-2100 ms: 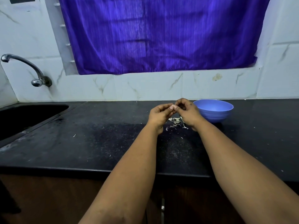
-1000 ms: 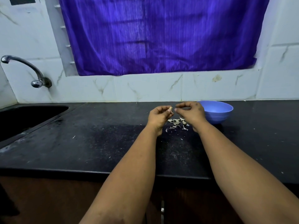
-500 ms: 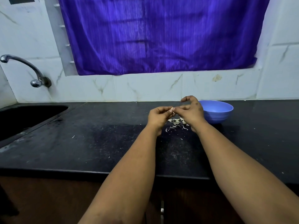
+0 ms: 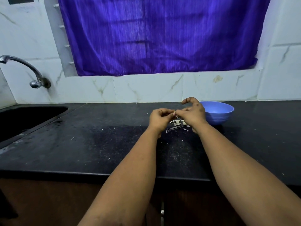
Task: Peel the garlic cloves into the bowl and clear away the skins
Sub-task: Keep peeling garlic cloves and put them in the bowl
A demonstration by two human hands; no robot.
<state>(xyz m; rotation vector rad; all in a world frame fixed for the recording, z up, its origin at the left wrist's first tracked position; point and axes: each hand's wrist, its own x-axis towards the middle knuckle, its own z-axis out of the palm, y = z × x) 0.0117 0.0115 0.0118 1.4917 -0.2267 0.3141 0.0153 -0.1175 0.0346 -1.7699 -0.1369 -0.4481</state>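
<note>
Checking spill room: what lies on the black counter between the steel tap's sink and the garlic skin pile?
Head view: bare black counter, only stray flecks.

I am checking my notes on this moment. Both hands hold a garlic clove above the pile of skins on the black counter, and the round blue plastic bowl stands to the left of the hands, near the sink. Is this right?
Not quite. In the head view the round blue plastic bowl stands to the right of the hands, just behind the right hand, far from the sink. The rest holds: the left hand and right hand pinch the garlic clove above the pale skins on the black counter.
</note>
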